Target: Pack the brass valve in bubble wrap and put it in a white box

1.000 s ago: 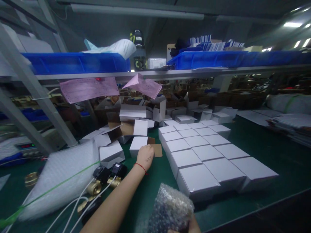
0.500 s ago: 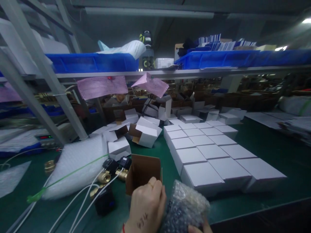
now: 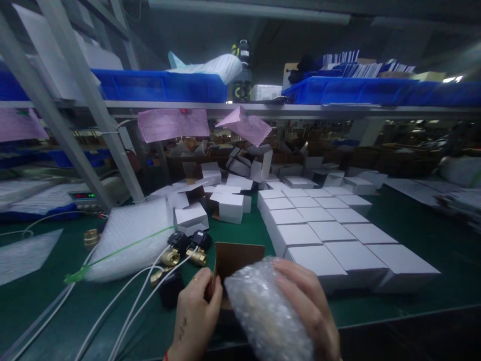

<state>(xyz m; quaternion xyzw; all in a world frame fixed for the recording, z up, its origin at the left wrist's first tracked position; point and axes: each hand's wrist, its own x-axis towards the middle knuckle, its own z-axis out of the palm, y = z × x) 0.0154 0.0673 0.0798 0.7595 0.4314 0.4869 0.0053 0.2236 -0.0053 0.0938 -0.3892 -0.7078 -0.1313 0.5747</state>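
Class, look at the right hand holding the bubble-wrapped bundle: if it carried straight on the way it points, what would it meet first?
Most likely the open brown box held by the left hand; the right hand and its bubble-wrapped bundle sit just before its mouth, though depth is unclear.

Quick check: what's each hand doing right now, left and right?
Left hand: closed on the edge of the open cardboard box.
Right hand: closed around the bubble-wrapped item, at the box's opening.
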